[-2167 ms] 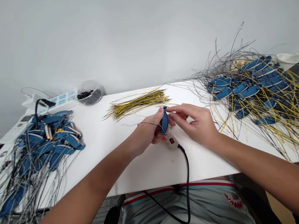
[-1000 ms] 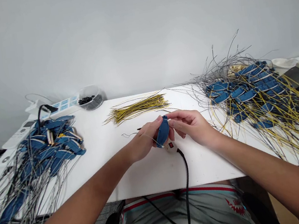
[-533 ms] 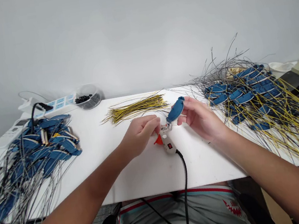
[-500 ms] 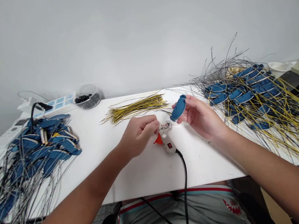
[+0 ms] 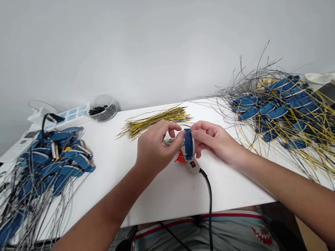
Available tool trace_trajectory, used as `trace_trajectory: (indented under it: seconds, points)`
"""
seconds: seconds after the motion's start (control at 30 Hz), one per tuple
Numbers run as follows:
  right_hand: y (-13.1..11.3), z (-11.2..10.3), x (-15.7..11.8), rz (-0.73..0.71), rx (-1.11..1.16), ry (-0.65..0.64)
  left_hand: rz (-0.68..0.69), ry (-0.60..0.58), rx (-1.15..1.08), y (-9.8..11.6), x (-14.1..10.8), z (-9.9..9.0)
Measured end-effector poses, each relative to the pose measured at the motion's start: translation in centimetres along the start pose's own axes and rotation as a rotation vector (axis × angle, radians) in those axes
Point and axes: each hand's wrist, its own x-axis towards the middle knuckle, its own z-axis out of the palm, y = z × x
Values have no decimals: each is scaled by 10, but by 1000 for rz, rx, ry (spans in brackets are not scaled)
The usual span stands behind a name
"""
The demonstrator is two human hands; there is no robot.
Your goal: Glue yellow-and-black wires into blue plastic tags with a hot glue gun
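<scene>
The right hand [image 5: 215, 141] pinches a blue plastic clip [image 5: 188, 144] upright between thumb and fingers, just above a white hot glue gun [image 5: 192, 165]. The curled left hand [image 5: 156, 146] has its fingertips [image 5: 180, 134] at the clip's top; whether it grips anything, I cannot tell. The white table [image 5: 165, 197] runs from the glue gun to the near edge, leaving working room there. Beyond the glue gun lies a yellow-and-black wire bundle [image 5: 154, 118], with wired blue clip heaps [image 5: 53, 159] [image 5: 278, 109] well apart on either side.

Left clips [image 5: 56, 159], right clips [image 5: 278, 111], glue gun [image 5: 193, 165] between
</scene>
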Motion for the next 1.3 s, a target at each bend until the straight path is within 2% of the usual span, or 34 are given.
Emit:
trace_trajectory:
  seconds: [0.17,0.43,0.67,0.83,1.1,1.3]
  points:
    - [1,1,-1,18,11,-11,37,-42,-73,6,-1,0]
    - [-4,6,-5,29,-53,-113,-19,20,-130,10,-1,-1]
    - [-4,8,-6,-20,-153,-14,-26,-37,-133,10,-3,0]
    - [-1,8,-8,7,-194,-14,-20,-62,-103,9,-3,1]
    - [2,9,-7,-11,-173,-41,-162,-84,-196,14,-2,1]
    - [3,10,-6,-12,-133,-48,-358,-150,-545,12,-4,5]
